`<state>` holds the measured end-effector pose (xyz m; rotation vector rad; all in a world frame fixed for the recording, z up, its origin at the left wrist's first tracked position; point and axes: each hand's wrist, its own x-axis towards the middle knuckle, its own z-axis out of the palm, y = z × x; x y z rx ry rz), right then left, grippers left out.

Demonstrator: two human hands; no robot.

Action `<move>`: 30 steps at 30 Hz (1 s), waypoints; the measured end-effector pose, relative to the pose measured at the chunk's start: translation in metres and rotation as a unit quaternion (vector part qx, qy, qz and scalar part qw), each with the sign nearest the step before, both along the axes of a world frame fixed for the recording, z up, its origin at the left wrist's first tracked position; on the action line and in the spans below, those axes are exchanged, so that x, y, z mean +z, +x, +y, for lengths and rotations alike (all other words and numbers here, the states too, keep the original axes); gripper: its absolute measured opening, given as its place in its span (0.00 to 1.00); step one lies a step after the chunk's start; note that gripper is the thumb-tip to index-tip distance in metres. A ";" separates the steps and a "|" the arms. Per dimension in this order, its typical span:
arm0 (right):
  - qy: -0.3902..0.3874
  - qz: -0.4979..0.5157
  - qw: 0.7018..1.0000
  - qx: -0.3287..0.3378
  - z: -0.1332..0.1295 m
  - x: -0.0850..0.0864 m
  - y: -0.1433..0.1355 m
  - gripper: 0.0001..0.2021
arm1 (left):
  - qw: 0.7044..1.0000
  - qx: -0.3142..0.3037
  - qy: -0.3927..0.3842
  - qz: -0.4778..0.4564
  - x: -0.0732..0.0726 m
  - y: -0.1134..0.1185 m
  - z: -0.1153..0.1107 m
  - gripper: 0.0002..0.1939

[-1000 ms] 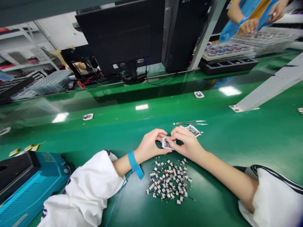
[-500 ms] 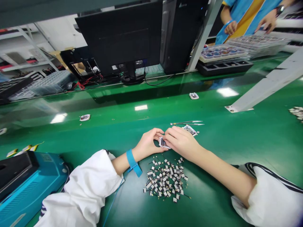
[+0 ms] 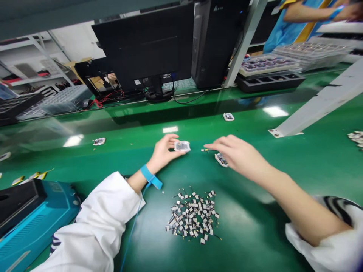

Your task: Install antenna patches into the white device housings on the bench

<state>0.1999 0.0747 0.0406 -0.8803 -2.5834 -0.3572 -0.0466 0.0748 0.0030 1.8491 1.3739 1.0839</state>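
Observation:
My left hand (image 3: 166, 149) pinches a small white-rimmed electronic housing (image 3: 182, 146) between thumb and fingers, just above the green bench. Its surface is slightly blurred. My right hand (image 3: 236, 153) hovers low over the bench with its fingers stretched leftward. Beneath the fingertips lies a tiny white part (image 3: 203, 150) with a yellowish end. A second housing (image 3: 221, 159), showing circuitry inside, lies partly under the right hand. The tweezers are hidden, probably by that hand. Nearer to me spreads a pile of small connector-like parts with short black leads (image 3: 193, 215).
Single housings lie farther back, at the left (image 3: 99, 141) and right (image 3: 228, 117). A monitor (image 3: 147, 45), computer tower (image 3: 218, 45) and stacked trays (image 3: 269, 64) line the back. A slanted white post (image 3: 320, 100) stands right; a teal machine (image 3: 42, 219) sits left. A co-worker's arm (image 3: 312, 13) shows behind.
My hands have come apart: the left carried the housing up and left, while the right let go of it and moved right, over where the tweezers lay. The co-worker's arms shifted.

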 end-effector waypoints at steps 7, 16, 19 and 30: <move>-0.170 -0.051 0.958 -0.224 -0.011 -0.026 0.027 0.24 | 0.982 0.107 0.043 0.146 0.013 -0.044 0.032 0.20; -0.254 0.001 0.957 -0.140 -0.017 -0.031 -0.002 0.17 | 0.871 -0.274 0.011 0.408 0.036 0.042 -0.092 0.11; -0.288 0.031 0.951 -0.108 -0.014 -0.033 -0.004 0.17 | 0.858 -0.269 0.014 0.438 0.032 0.044 -0.093 0.11; -0.335 0.143 0.928 -0.073 0.004 -0.034 -0.013 0.10 | 0.855 -0.271 0.049 0.439 0.029 0.037 -0.085 0.12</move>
